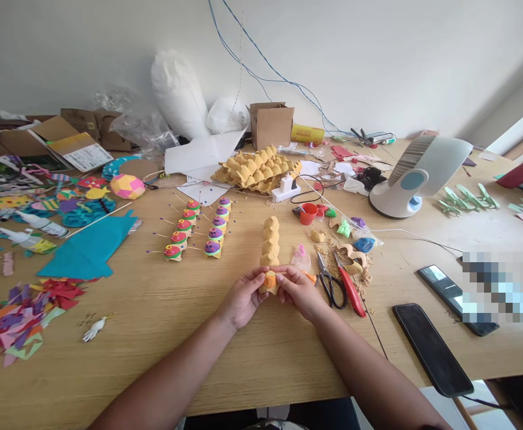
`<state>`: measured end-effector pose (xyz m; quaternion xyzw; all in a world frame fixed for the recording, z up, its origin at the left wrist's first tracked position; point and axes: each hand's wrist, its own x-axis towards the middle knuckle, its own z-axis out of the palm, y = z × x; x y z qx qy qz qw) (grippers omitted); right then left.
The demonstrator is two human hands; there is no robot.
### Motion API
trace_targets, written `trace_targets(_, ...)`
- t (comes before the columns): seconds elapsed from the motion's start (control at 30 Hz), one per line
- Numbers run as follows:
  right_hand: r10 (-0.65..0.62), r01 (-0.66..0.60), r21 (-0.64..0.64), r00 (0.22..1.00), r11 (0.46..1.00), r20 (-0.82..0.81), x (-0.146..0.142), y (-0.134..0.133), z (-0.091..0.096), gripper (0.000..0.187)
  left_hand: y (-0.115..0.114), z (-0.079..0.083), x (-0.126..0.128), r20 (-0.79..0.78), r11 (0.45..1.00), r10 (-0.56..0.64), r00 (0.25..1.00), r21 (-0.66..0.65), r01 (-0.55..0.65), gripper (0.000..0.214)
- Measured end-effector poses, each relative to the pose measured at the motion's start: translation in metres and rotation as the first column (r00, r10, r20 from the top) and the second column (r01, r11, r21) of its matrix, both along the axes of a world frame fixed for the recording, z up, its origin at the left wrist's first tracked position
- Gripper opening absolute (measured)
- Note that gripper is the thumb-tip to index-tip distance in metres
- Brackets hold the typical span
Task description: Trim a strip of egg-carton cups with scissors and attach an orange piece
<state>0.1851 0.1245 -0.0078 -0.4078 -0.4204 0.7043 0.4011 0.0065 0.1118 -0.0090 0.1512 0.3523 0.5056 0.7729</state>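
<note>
A strip of yellow egg carton (pixel 270 239), a single row of humped cups, lies lengthwise in front of me. Its near cup has a patch of orange clay (pixel 269 279) on top. My left hand (pixel 246 295) grips that cup from the left, the thumb against the orange patch. From the other side my right hand (pixel 301 289) pinches the same cup, its thumb also at the clay. Fingers partly hide the cup's sides. Right of the hands lie black-handled scissors (pixel 331 283), a red utility knife (pixel 351 286) and a bit of clear pink plastic (pixel 301 258).
Painted egg-carton caterpillars (pixel 183 230) with pins stand left of the strip. Stacked egg trays (pixel 261 167) sit behind, beside a white power adapter (pixel 286 188). A white fan (pixel 405 179) and phones (pixel 431 349) are on the right. Coloured scraps (pixel 20 319) and blue felt (pixel 89 248) cover the left.
</note>
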Motion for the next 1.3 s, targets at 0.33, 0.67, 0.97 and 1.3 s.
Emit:
trace_targets(0.33, -0.048, 0.038, -0.085, 0.993, 0.996, -0.109, 0.0010, 0.0016, -0.0027, 0.055, 0.0007, 0.0033, -0.0010, 0.012, 0.999, -0.027, 1.000, 0.045, 0.027, 0.032)
trace_targets(0.67, -0.064, 0.051, -0.125, 0.993, 0.991, -0.098, -0.0016, 0.0000, -0.0011, 0.055, 0.0010, 0.0015, -0.0023, 0.036, 0.999, -0.032, 0.999, 0.020, 0.032, 0.034)
trace_targets(0.97, -0.078, 0.059, -0.145, 0.988, 0.988, -0.130, -0.0022, 0.0010, -0.0016, 0.058, 0.0007, -0.0001, -0.0026, 0.052, 0.999, -0.038, 0.998, 0.014, 0.037, 0.035)
trace_targets(1.3, -0.089, 0.070, -0.141, 0.987, 0.988, -0.134, -0.0014, 0.0007, -0.0046, 0.051, 0.0001, 0.0002, -0.0014, 0.057, 0.998, -0.059, 0.997, 0.015, 0.058, 0.034)
